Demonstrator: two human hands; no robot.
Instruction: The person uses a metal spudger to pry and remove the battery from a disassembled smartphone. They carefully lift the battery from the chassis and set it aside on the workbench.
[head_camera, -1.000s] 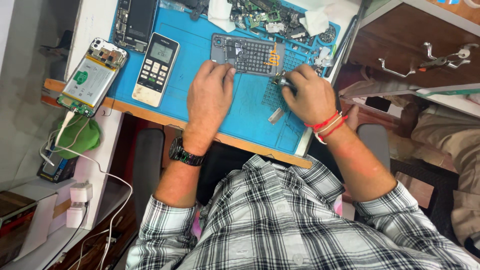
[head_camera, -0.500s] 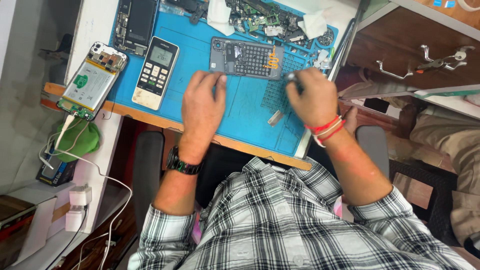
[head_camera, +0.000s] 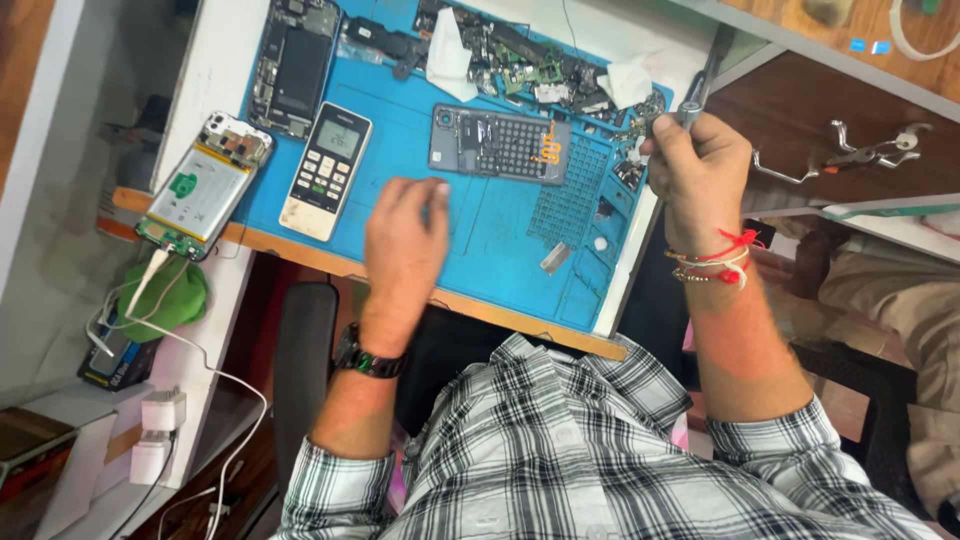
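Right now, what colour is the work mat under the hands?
Blue work mat, clearest in the head view.

1. Bare blue mat (head_camera: 500, 225) lies open between the left hand (head_camera: 405, 240) and the dismantled phone frame (head_camera: 500, 143).
2. The remote control (head_camera: 326, 170) blocks the left side.
3. Circuit boards (head_camera: 525, 60) crowd the far edge.
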